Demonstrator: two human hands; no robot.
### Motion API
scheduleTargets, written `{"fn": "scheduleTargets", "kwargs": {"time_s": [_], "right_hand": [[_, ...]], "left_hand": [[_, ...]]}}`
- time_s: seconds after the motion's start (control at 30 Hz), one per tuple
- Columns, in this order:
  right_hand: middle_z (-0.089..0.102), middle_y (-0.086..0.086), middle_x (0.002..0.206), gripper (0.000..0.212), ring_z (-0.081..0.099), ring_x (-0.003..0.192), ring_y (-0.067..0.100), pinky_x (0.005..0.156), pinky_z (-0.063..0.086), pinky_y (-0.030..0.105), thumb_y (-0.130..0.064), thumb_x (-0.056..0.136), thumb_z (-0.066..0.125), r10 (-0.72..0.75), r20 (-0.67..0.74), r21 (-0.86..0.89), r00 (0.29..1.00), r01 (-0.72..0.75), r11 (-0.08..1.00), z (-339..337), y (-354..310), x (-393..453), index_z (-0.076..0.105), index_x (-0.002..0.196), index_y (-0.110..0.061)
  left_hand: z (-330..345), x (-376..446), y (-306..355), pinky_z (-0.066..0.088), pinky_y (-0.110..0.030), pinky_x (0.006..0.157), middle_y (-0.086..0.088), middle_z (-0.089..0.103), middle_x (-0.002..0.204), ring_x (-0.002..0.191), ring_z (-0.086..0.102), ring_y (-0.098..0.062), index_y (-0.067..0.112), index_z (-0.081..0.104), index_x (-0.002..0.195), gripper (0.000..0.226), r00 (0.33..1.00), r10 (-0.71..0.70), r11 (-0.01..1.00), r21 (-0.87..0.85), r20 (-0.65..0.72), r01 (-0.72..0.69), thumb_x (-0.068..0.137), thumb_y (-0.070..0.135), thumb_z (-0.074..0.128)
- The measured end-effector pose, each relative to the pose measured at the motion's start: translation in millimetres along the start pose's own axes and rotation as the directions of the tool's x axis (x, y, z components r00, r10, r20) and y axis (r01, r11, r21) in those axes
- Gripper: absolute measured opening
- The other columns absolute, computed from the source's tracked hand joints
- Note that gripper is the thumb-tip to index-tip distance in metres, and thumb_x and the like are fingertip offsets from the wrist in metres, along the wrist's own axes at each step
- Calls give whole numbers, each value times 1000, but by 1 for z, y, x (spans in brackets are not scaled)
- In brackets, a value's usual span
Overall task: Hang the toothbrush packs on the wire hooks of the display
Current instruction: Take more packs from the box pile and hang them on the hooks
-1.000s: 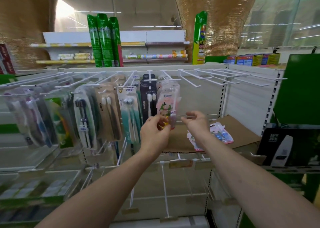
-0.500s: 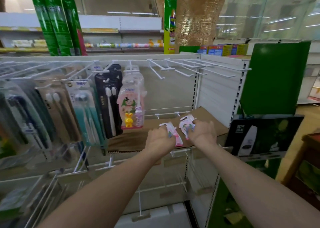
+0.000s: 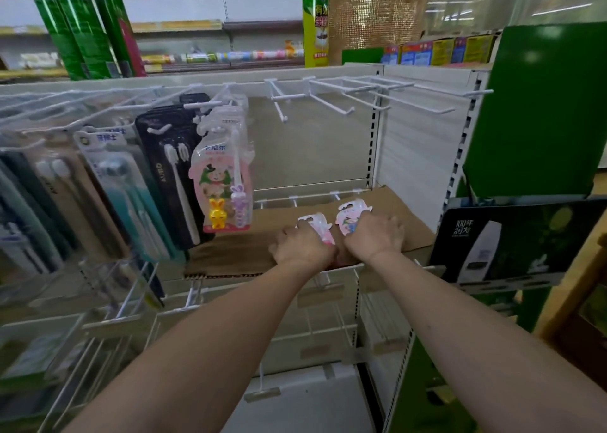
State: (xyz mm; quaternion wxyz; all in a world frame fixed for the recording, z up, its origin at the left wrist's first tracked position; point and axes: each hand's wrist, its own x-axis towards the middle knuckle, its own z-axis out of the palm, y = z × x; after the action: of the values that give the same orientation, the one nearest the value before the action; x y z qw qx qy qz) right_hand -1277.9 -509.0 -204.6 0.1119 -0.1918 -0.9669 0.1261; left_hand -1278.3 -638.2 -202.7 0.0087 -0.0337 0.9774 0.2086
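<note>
Two small toothbrush packs are being held low over the cardboard sheet [image 3: 404, 216] that is lying across the lower rails of the display. The pink pack [image 3: 317, 225] is being gripped by the left hand [image 3: 303, 247], with the fingers curled round its lower part so that only its white hanger tab and upper edge are being shown. Just beside it, the pack with blue print [image 3: 349, 217] is being gripped in the same way by the right hand [image 3: 377, 234], whose fingers are being kept curled over the pack's lower half. The two hands are being held close together, nearly touching at the wrists. Whether the packs are being pressed against the cardboard or lifted clear of it cannot be told.

Up and to the left, a children's pack with a yellow rabbit figure [image 3: 225, 183] is being carried on a wire hook, beside a black pack [image 3: 170, 170] and a row of further packs running off to the left. To the right along the top bar, bare white wire hooks [image 3: 345, 96] are being left jutting forward. A dark product box [image 3: 512, 239] is being displayed on the shelf at far right
</note>
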Motion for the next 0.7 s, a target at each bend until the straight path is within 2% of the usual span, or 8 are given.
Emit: {"fn": "scheduleTargets", "kwargs": {"time_s": [0.13, 0.23, 0.3, 0.37, 0.47, 0.57, 0.63, 0.7], "right_hand": [[59, 15, 134, 53, 49, 126, 35, 101, 39, 39, -51, 86, 62, 64, 20, 94, 998, -66, 993, 0, 3, 9, 59, 126, -17], [54, 19, 134, 65, 52, 123, 36, 99, 42, 37, -54, 80, 69, 141, 42, 176, 989, -146, 973, -3, 7, 13, 58, 130, -14], [50, 20, 128, 61, 58, 108, 34, 88, 47, 33, -45, 77, 73, 168, 71, 252, 983, -180, 951, -7, 8, 12, 58, 127, -13], [53, 18, 120, 47, 57, 90, 30, 69, 45, 26, -35, 79, 72, 162, 80, 354, 984, -180, 918, -16, 8, 9, 61, 119, -12], [66, 11, 100, 35, 62, 97, 29, 57, 42, 23, -24, 72, 77, 236, 91, 531, 967, -248, 810, -28, 12, 4, 66, 102, -12], [68, 9, 93, 45, 67, 84, 28, 51, 52, 29, -18, 59, 89, 312, 176, 658, 933, -348, 668, -40, 14, -15, 69, 99, -8], [68, 10, 87, 51, 69, 75, 27, 56, 62, 39, -13, 53, 91, 317, 201, 724, 927, -359, 588, -44, 16, -29, 69, 98, -7], [68, 10, 85, 53, 69, 72, 25, 60, 63, 42, -5, 53, 93, 295, 213, 789, 932, -342, 511, -48, 15, -43, 65, 98, -7]], "left_hand": [[-9, -2, 8, 47, -45, 102, -13, 55, 133, 128, 51, -34, 12, 46, 131, 82, 994, -93, 983, -151, 50, 100, 61, 32, 83], [-10, -5, 11, 45, -44, 104, -12, 56, 134, 129, 50, -34, 13, 47, 132, 67, 996, -85, 982, -167, 21, 87, 72, 22, 76], [-9, -9, 13, 43, -43, 105, -12, 53, 138, 133, 48, -33, 14, 47, 135, 61, 998, -65, 989, -136, -2, 65, 80, 22, 73], [-8, -11, 15, 43, -43, 104, -12, 51, 139, 133, 46, -32, 15, 47, 136, 58, 998, -43, 989, -144, -49, 35, 85, 25, 73], [-8, -16, 16, 45, -44, 101, -15, 47, 143, 134, 43, -34, 13, 45, 140, 62, 992, 13, 985, -168, -125, -34, 89, 34, 74], [-14, -25, 17, 43, -39, 105, -18, 38, 148, 137, 39, -35, 9, 42, 146, 79, 990, 15, 988, -153, -142, -37, 84, 37, 81], [-23, -32, 15, 43, -38, 105, -19, 44, 144, 135, 43, -36, 9, 46, 142, 77, 995, 6, 975, -222, -96, -28, 82, 39, 83], [-35, -41, 11, 48, -38, 100, -17, 56, 136, 128, 53, -36, 9, 52, 134, 66, 999, 11, 945, -327, -39, -23, 82, 35, 83]]}}
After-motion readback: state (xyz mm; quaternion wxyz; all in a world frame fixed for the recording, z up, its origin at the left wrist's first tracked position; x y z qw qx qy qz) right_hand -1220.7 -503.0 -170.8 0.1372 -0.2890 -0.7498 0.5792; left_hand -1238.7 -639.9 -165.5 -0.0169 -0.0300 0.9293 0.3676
